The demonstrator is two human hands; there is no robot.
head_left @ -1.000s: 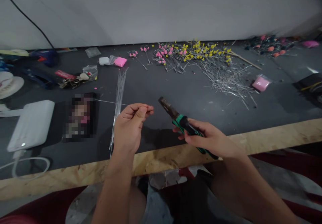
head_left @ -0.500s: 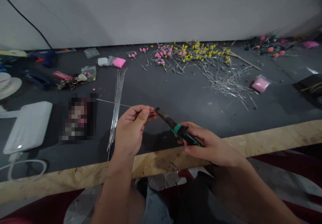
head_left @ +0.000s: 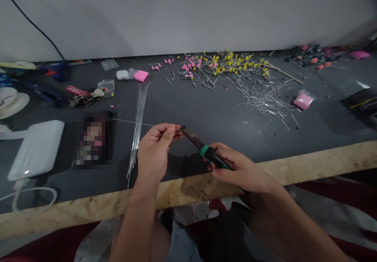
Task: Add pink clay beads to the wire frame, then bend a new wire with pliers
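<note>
Head view. Hands, two: left hand (head_left: 154, 152) pinched on one thin wire (head_left: 132, 122), thumb and fingers together at its near end, the wire running straight left from the pinch, above the surface (head_left: 206, 113); right hand (head_left: 240, 170) closed round the green-and-black handles of one pair of pliers (head_left: 203, 149), dark narrow nose pointed up-left, tip at the wire end just beside the left fingertips; whether the nose grips the wire cannot be told. Surface: dark grey, matt, speckled, with a pale chipboard front edge (head_left: 324, 162). Wire bundle (head_left: 138, 119), one: long straight silvery strands, uncounted, lying near-to-far just left of the left hand. Wire heap (head_left: 262, 93), one: short silvery pieces, tangled, too many to count, right of centre. Flower stems, pink (head_left: 191, 64) and yellow (head_left: 235, 60): small beaded heads on wire, in a loose row at the far side, uncounted. Clear bags, two, each holding a pink lump: one far left of centre (head_left: 140, 75), one at right (head_left: 303, 99). White case (head_left: 121, 74), one, small, rounded, touching the left bag. Keys (head_left: 84, 97), one bunch, metal, with a red tag. White box (head_left: 37, 148), one, flat, rounded corners, with a white cable (head_left: 32, 195) looped at its near end. Hat (head_left: 11, 101), one, pale, at the left edge.
</note>
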